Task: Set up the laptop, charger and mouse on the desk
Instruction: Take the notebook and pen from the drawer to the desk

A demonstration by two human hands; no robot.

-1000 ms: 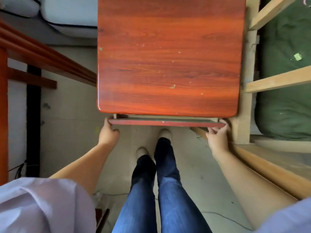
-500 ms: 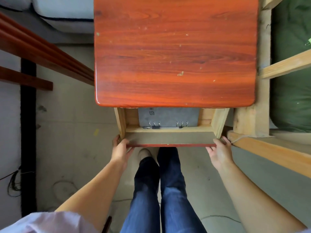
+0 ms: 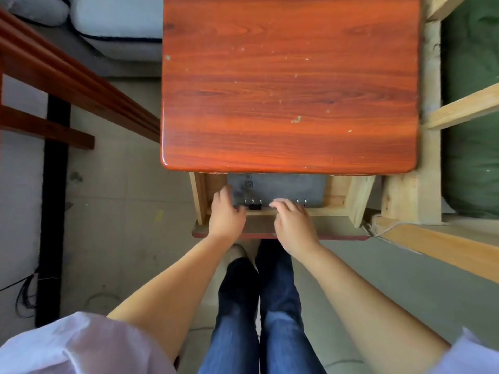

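Observation:
The desk (image 3: 289,85) has a bare red-brown wooden top. Its drawer (image 3: 353,201) is pulled out toward me below the front edge. Inside lies a flat grey case (image 3: 286,187) with metal rings along its near edge; its far part is hidden under the desktop. My left hand (image 3: 225,214) rests on the case's near left corner with fingers curled over it. My right hand (image 3: 293,225) hovers over the near edge at the middle, fingers spread and touching it. No charger or mouse is visible.
A pale wooden frame (image 3: 410,201) with a green bundle (image 3: 472,130) stands tight against the desk's right side. Red-brown rails (image 3: 67,85) run at the left. Black cables (image 3: 24,295) lie on the floor at far left. My legs stand just below the drawer front.
The drawer went from nearly closed to pulled out. Both hands have let go of the drawer front and moved inward onto the grey case.

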